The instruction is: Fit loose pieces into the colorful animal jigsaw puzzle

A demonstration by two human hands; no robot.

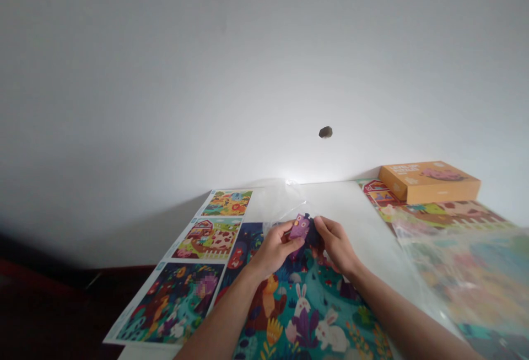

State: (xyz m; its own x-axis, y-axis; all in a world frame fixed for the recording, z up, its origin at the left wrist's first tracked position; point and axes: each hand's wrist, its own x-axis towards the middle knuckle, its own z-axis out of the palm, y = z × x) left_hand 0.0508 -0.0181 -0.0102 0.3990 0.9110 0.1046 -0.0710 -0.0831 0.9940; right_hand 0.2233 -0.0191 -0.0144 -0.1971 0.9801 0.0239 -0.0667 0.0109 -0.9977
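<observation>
My left hand [273, 250] and my right hand [335, 245] meet over the middle of a white table [355, 211]. Between their closed fingertips is a small purple puzzle piece [300, 226] with a dark part on its right side. Both hands pinch it. Under my forearms lies a colourful forest puzzle [306, 305] with rabbits, flowers and a brown animal. A crumpled clear plastic bag [281, 200] lies just behind the hands.
A reference sheet with three small pictures [194, 261] lies at the left table edge. An orange box [430, 182] stands at the back right on a farm picture [438, 214]. A clear plastic sheet [475, 277] covers pictures at the right. A white wall with a dark mark [325, 132] rises behind.
</observation>
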